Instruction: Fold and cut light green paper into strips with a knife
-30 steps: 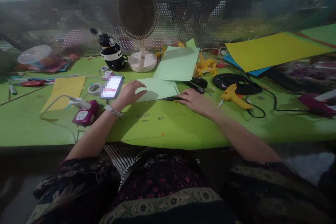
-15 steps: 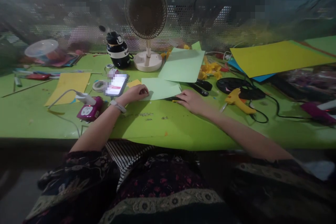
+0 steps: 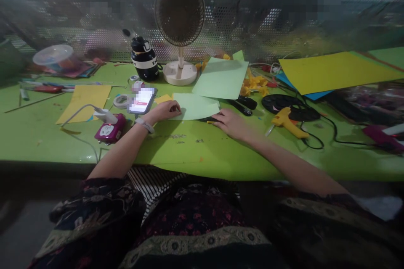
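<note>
My left hand (image 3: 166,110) is at the left edge of a pale green sheet of paper (image 3: 196,106) on the green table, its fingers curled and pinched at that edge. At the paper's lower right corner lies my right hand (image 3: 232,122), palm down. Its fingers are closed over the end of a slim black tool (image 3: 205,119) with a yellow part; the hand hides the rest, so its kind does not show. Behind the paper, a second pale green sheet (image 3: 222,79) leans over black-handled scissors (image 3: 242,106) and yellow paper flowers (image 3: 254,83).
A phone (image 3: 142,101), tape roll (image 3: 120,101) and purple power adapter (image 3: 111,129) stand left. A bottle (image 3: 145,61) and a fan (image 3: 179,73) are behind. To the right lie a yellow glue gun (image 3: 288,122), its cord, a black round plate (image 3: 274,103) and a yellow sheet (image 3: 334,69).
My left hand's spread fingers have curled in at the paper's left edge. The right hand has stayed nearly in place. The whole view has shifted slightly.
</note>
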{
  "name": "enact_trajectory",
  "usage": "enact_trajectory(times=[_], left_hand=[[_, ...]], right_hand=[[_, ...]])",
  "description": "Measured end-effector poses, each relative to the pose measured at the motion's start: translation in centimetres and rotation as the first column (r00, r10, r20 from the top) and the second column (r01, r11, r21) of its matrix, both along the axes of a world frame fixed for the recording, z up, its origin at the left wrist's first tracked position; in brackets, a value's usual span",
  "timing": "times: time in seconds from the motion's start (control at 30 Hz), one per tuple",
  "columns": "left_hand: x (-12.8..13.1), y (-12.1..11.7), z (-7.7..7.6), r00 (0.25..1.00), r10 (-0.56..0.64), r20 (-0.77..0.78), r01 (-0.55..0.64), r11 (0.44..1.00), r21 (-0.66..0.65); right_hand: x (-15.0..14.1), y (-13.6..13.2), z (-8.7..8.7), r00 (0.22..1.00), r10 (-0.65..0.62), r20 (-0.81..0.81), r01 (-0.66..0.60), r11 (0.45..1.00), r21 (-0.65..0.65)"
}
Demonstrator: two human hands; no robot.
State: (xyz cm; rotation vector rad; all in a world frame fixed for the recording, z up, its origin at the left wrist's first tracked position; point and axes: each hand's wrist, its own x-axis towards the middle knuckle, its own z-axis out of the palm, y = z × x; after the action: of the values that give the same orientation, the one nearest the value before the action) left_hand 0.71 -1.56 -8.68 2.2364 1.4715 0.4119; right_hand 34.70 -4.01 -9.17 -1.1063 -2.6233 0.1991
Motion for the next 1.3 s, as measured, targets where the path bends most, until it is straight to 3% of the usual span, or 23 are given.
enact_trajectory(times=[0.33,0.53,0.77,1.3], left_hand=[[0.1,0.0,0.2,1.0,0.007,-0.029,-0.008,1.0,-0.012],[0.0,0.2,-0.1,1.0,0.009,-0.021,-0.009,1.0,0.006],[0.1,0.3,-0.1,0.999,0.013,-0.034,-0.013,1.0,0.0],[-0.1,0.3,0.1,1.0,0.029,0.001,-0.029,0.999,-0.022]], right_hand=[[0.2,-0.8,0.3,1.0,0.005,-0.004,-0.005,0.998,-0.061],[-1.4,-0.5,0.6,1.0,0.009,0.016,-0.008,0.999,-0.045],[-0.9,-0.7,0.5,1.0,0.0,-0.011,-0.002,0.994,-0.109],[-3.0,-0.7,0.7,1.0,0.002,-0.021,-0.004,0.992,-0.126]])
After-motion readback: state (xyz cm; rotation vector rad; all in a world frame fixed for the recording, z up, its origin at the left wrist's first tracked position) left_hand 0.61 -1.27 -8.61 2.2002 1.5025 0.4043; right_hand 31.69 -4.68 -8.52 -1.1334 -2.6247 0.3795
